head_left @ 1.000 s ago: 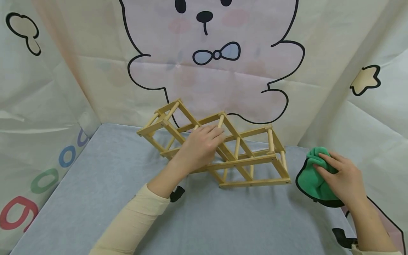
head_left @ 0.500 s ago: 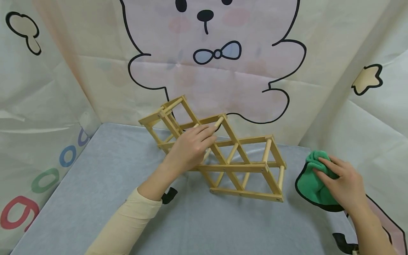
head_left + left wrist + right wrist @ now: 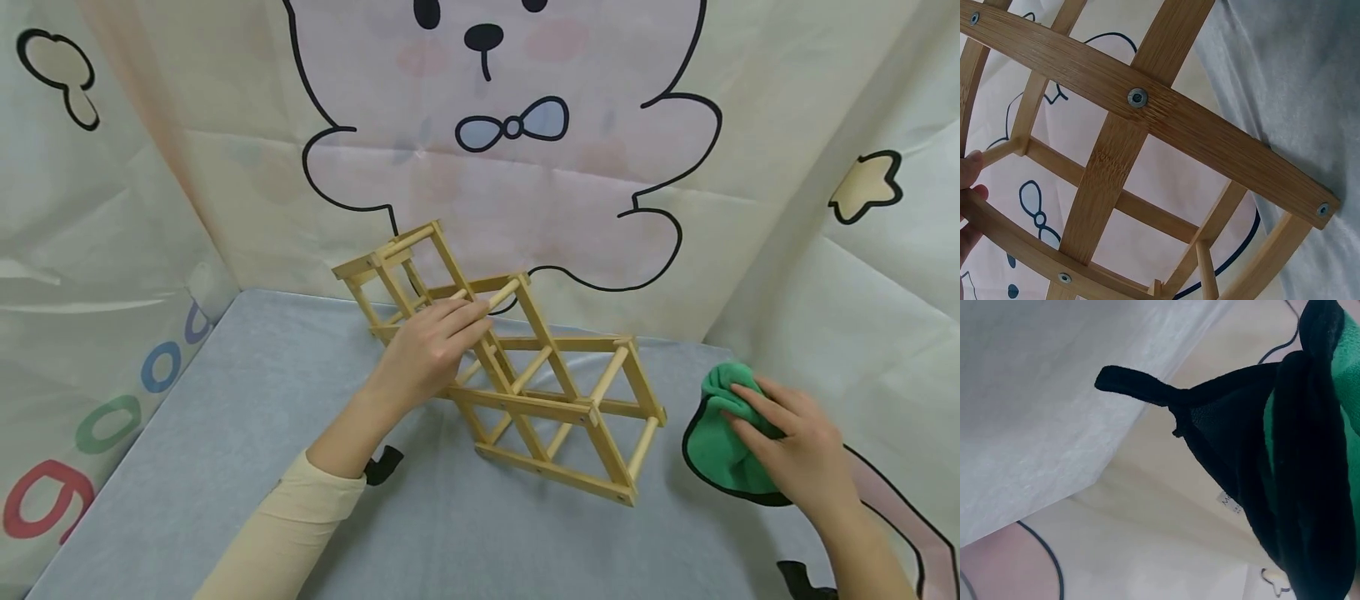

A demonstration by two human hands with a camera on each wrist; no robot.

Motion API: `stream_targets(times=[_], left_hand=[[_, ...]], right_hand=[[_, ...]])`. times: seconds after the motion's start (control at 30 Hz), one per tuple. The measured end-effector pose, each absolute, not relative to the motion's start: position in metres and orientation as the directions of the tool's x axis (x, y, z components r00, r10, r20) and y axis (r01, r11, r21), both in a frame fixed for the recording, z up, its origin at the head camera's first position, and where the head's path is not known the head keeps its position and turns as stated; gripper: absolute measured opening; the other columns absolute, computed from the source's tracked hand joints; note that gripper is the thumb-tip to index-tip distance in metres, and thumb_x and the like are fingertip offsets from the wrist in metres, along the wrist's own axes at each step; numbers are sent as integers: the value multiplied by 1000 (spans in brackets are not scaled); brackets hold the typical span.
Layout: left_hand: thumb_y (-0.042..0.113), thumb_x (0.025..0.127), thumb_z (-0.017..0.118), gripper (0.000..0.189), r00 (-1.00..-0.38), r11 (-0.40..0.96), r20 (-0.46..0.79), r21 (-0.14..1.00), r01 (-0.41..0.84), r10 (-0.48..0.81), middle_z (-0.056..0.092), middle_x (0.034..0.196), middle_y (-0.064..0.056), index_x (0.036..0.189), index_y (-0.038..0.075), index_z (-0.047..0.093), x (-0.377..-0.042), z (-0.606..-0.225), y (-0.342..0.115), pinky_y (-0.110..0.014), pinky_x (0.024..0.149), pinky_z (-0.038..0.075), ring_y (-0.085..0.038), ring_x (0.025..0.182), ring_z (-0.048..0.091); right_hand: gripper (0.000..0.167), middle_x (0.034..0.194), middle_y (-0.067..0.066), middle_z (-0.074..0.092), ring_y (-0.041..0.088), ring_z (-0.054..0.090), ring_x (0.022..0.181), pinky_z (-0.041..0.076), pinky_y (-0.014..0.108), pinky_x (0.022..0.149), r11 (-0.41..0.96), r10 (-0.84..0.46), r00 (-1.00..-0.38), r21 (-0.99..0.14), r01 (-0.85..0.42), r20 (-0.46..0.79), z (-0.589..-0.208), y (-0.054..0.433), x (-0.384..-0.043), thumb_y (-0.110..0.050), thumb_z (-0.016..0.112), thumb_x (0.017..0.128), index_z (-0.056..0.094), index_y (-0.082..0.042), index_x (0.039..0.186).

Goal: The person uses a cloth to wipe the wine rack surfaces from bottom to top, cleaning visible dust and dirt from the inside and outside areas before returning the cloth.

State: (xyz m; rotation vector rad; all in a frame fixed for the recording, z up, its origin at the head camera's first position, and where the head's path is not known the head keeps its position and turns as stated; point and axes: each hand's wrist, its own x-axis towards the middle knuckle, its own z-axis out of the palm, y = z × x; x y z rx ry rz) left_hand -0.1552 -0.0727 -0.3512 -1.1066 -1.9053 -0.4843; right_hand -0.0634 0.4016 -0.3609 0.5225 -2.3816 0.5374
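A light wooden wine rack (image 3: 517,402), built of crossed slats and round rods, is tilted over the cloth-covered table, its right end nearer to me. My left hand (image 3: 427,354) grips it by a rod near the middle; the fingertips are partly hidden behind the wood. In the left wrist view the slats of the rack (image 3: 1210,142) with their screws fill much of the picture, and fingertips (image 3: 969,170) show at the left edge. Right of the rack, my right hand (image 3: 806,446) holds a bunched green cleaning cloth (image 3: 723,454) with black edging. Its black hanging loop (image 3: 1132,384) shows in the right wrist view.
A grey-blue tablecloth (image 3: 247,433) covers the table. Printed fabric walls (image 3: 225,183) rise close behind and on both sides, the rear one with a bear drawing. A black strap piece (image 3: 384,467) juts out by my left wrist.
The rack has turned, its right end swinging toward me and its left end rising slightly. My left hand has shifted left with it. The right hand and cloth have moved slightly left and down.
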Motion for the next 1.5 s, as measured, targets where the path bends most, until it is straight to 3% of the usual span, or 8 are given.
stream_targets(times=[0.1,0.17,0.37,0.63,0.93,1.13,1.5], left_hand=[[-17,88,73,32,-242,526,830,-72,847,503,73,125,-17,114,-2,76,-154,-353,-75,-40,101,59,-32,109,71],[-18,87,73,33,-243,522,832,-64,850,498,72,126,-17,115,-2,76,-154,-354,-76,-41,103,58,-31,111,71],[-19,86,73,34,-245,506,838,-43,861,488,72,126,-18,116,-2,76,-155,-358,-78,-40,105,56,-32,113,71],[-19,85,74,38,-244,499,839,-37,866,486,71,128,-20,120,-4,74,-152,-360,-78,-39,99,60,-33,111,71],[-13,87,75,27,-223,520,875,-38,853,430,73,120,-21,113,-5,76,-147,-362,-78,-41,100,60,-35,106,73],[-11,91,74,25,-248,554,885,-13,832,394,72,121,-21,115,-6,75,-140,-364,-80,-39,103,58,-35,109,72],[-8,91,75,25,-248,575,892,-16,818,377,71,126,-21,116,-4,75,-135,-364,-80,-40,96,62,-34,108,72]], right_hand=[[76,141,-17,56,-14,42,129,32,1,97,810,-249,-673,-230,-539,697,-359,395,-62,-67,55,98,78,3,115],[73,140,-17,57,-11,45,127,34,2,95,789,-265,-627,-209,-578,733,-356,389,-61,-64,58,100,78,5,111],[64,129,2,72,-6,53,122,40,7,97,711,-315,-492,-142,-689,811,-346,368,-55,-51,65,102,78,11,96],[51,113,16,78,-1,58,117,44,6,96,602,-371,-377,-90,-794,849,-329,331,-40,-40,67,103,78,8,91],[44,113,15,77,4,59,114,44,8,98,527,-430,-352,-86,-845,831,-320,306,-21,-34,65,105,78,6,92],[36,111,19,76,11,61,109,46,9,99,438,-484,-314,-85,-895,817,-322,294,-15,-28,66,105,79,5,96],[36,112,20,76,16,61,96,54,14,78,419,-551,-312,-66,-906,774,-343,289,-8,-29,64,106,79,3,100]])
